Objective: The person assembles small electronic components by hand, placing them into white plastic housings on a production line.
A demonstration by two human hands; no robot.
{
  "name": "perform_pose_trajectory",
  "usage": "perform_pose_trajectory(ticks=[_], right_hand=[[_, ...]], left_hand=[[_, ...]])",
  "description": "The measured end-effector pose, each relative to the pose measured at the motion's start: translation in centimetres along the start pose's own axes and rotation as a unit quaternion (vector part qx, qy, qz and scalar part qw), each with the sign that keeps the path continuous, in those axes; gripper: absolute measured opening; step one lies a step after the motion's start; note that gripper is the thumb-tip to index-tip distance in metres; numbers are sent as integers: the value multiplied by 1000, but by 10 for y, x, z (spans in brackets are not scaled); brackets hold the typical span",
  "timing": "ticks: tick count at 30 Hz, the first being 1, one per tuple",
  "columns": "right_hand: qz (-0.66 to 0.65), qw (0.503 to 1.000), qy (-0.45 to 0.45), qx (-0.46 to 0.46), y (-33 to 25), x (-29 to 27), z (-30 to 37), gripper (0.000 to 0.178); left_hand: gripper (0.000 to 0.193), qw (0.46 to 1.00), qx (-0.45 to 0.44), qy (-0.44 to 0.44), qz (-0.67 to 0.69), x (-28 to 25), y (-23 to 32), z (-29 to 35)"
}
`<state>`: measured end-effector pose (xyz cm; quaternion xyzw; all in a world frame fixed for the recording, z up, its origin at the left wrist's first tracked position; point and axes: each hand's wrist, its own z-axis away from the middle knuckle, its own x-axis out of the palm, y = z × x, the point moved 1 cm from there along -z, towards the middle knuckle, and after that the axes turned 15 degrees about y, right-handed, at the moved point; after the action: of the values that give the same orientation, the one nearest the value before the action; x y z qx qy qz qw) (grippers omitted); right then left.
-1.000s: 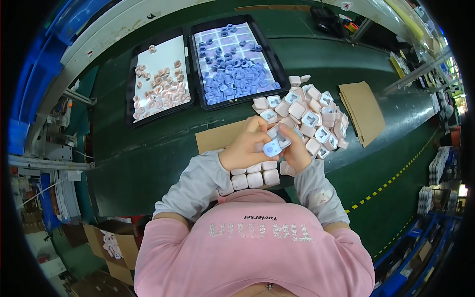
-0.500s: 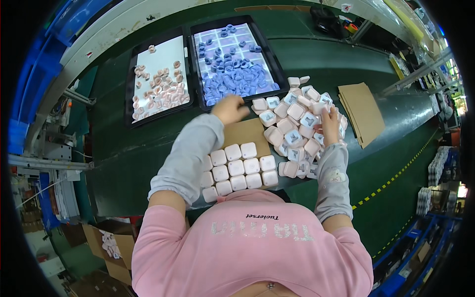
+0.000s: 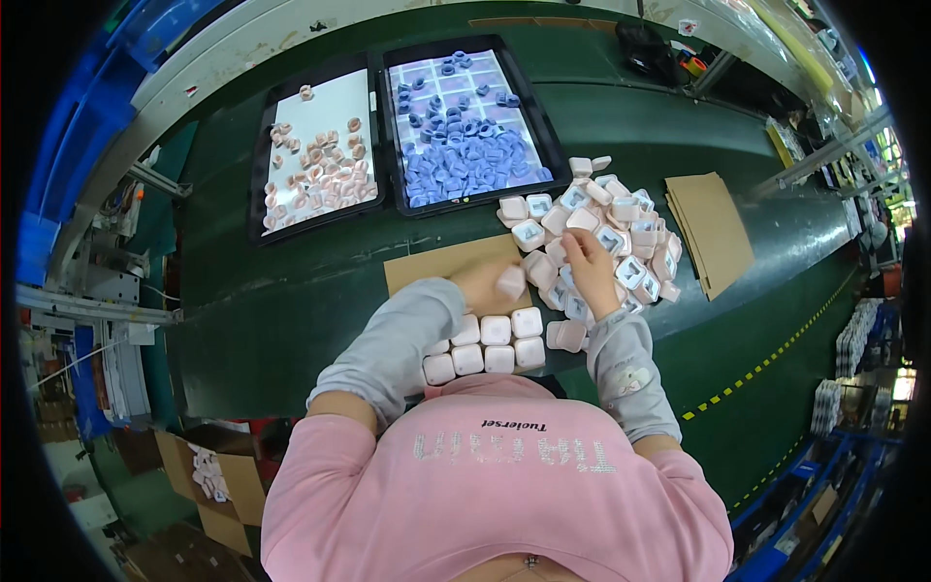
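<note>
Held box: a small pale pink box [image 3: 511,282], blurred, just left of the near-left edge of the box pile [image 3: 635,209].
Left hand [image 3: 485,280]: fingers curled round that box; half a second ago the hand was further from the body, by the blue-filled tray, and it has since come back toward the person.
Right hand [image 3: 593,272]: thumb and fingertips drawn near one another over the pile's left part, having shifted from its right side; whether they grip a box I cannot tell.
Box rows [image 3: 498,358]: closed pale pink boxes side by side, left and nearer the body than the pile; the left forearm now covers some that showed earlier.
Cardboard sheet [image 3: 417,269]: flat, left of the pile, partly under the left hand.
Pile contents: pale pink boxes heaped loosely, several open on pale blue insides.
Blue-filled tray [image 3: 532,116]: black, beyond the pile to the left, blue inserts crowded at its near end.
Pink-filled tray [image 3: 335,105]: black with white liner, further left from the pile, pale pink inserts scattered inside.
Forearms: grey-sleeved; the left slants rightward toward the pile, the right reaches up into it.
</note>
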<state>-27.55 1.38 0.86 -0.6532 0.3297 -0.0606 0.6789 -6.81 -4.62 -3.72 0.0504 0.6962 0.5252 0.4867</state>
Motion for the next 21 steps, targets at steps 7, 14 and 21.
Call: perform_pose_trajectory(ticks=[7, 14, 21], right_hand=[[-366, 850, -245, 290, -42, 10, 40, 47], [-356, 916, -142, 118, -68, 13, 42, 46], [-29, 968, -45, -246, -84, 18, 59, 45]], left_hand=[[61, 964, 167, 132, 158, -66, 79, 14], [49, 824, -35, 172, 538, -46, 99, 31], [48, 856, -72, 183, 478, -38, 99, 37]])
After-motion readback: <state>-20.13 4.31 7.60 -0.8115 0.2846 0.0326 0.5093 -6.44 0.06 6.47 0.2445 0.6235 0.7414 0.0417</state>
